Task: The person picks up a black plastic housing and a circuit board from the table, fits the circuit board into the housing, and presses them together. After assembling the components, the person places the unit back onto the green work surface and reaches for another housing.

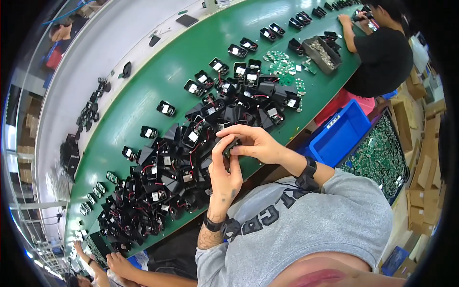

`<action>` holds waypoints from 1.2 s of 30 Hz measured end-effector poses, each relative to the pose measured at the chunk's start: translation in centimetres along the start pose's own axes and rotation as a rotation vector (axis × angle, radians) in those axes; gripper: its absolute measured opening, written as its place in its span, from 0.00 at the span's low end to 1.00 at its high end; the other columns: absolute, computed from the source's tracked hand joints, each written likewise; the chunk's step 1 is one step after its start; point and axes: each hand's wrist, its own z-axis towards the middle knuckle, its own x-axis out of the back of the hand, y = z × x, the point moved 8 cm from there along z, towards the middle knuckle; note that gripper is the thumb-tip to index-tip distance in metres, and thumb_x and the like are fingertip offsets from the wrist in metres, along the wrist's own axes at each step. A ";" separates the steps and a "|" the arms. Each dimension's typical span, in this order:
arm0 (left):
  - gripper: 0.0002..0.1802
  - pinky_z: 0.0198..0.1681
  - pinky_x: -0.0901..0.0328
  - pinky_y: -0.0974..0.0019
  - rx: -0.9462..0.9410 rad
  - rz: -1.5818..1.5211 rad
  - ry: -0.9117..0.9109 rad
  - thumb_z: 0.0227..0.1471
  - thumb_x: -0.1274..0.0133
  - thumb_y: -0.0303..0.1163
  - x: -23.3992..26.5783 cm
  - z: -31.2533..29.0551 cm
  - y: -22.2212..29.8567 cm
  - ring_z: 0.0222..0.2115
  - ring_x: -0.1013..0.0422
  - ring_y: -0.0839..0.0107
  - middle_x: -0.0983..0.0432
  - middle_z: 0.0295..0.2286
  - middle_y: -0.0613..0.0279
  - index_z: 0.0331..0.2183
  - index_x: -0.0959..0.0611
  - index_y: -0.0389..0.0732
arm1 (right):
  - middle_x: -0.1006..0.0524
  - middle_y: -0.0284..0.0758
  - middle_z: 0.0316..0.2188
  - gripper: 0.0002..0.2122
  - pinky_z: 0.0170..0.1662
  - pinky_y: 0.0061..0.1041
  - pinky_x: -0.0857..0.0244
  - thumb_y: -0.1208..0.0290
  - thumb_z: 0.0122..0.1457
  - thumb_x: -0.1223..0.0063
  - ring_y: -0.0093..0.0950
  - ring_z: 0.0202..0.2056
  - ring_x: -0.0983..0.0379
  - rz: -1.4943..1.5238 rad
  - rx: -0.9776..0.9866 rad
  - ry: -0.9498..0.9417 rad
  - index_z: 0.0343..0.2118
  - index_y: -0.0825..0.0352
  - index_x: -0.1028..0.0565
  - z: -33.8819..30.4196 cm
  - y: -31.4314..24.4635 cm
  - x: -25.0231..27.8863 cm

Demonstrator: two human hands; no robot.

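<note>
Above the near edge of the bench, both hands meet around a small dark casing part (231, 147), mostly covered by fingers. My left hand (224, 172) grips it from below, fingers pointing up. From the right, my right hand (262, 146) pinches it between thumb and fingers. Just beyond and to the left spreads a heap of black plastic housings (172, 167), several showing white-faced parts inside and thin red wires. More black housings (275, 115) lie piled behind my hands.
Rows of housings (166, 108) line the green bench (124, 103). Green circuit boards (287, 67) lie near a bin of small metal parts (322, 55). A blue crate (340, 131) and a tray of boards (377, 155) stand at right. Co-workers sit at the far right (382, 57) and lower left.
</note>
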 end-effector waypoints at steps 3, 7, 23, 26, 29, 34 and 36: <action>0.22 0.42 0.34 0.67 0.128 0.115 -0.175 0.52 0.54 0.18 0.5 1.3 0.7 0.41 0.27 0.61 0.28 0.45 0.52 0.50 0.31 0.41 | 0.25 0.35 0.45 0.14 0.48 0.24 0.34 0.78 0.54 0.44 0.23 0.46 0.29 -0.396 -0.002 0.029 0.45 0.71 0.25 -0.1 -3.4 2.8; 0.21 0.43 0.35 0.67 0.026 0.397 0.045 0.53 0.55 0.21 8.4 7.0 1.1 0.39 0.31 0.67 0.29 0.42 0.54 0.50 0.31 0.43 | 0.20 0.34 0.34 0.09 0.41 0.20 0.33 0.71 0.55 0.44 0.20 0.35 0.26 -0.777 0.145 0.804 0.35 0.70 0.20 -4.2 -7.9 19.2; 0.29 0.42 0.32 0.60 0.440 0.841 0.075 0.33 0.32 0.39 26.9 16.7 -24.2 0.38 0.26 0.54 0.22 0.35 0.48 0.39 0.22 0.40 | 0.24 0.44 0.33 0.13 0.44 0.37 0.35 0.66 0.46 0.41 0.42 0.38 0.28 -1.648 -0.210 0.878 0.33 0.68 0.23 -7.9 -3.2 31.1; 0.25 0.42 0.33 0.58 0.565 0.536 0.103 0.37 0.33 0.41 26.0 16.0 -24.9 0.39 0.27 0.52 0.23 0.34 0.45 0.38 0.22 0.40 | 0.24 0.43 0.33 0.14 0.44 0.36 0.35 0.63 0.46 0.40 0.41 0.38 0.28 -1.639 -0.264 0.857 0.32 0.67 0.23 -8.6 -2.7 33.4; 0.22 0.42 0.32 0.57 0.440 0.889 0.239 0.43 0.39 0.43 28.2 15.3 -21.6 0.39 0.27 0.50 0.23 0.34 0.46 0.38 0.23 0.41 | 0.24 0.42 0.33 0.15 0.44 0.36 0.36 0.60 0.47 0.39 0.41 0.39 0.28 -1.700 -0.311 0.882 0.31 0.67 0.23 -7.3 -3.2 30.6; 0.12 0.43 0.31 0.58 0.833 1.341 0.149 0.45 0.46 0.33 34.3 12.4 -20.1 0.43 0.26 0.57 0.21 0.38 0.52 0.34 0.15 0.44 | 0.23 0.44 0.32 0.17 0.42 0.38 0.36 0.57 0.48 0.40 0.42 0.37 0.27 -1.692 -0.279 0.833 0.31 0.68 0.23 -8.0 -2.2 32.1; 0.20 0.37 0.30 0.61 0.919 1.288 -0.001 0.39 0.37 0.41 38.3 8.8 -23.0 0.36 0.23 0.60 0.20 0.33 0.53 0.34 0.16 0.37 | 0.24 0.43 0.33 0.17 0.43 0.37 0.36 0.57 0.49 0.40 0.42 0.37 0.28 -1.629 -0.301 0.798 0.32 0.68 0.24 -7.1 -1.9 33.5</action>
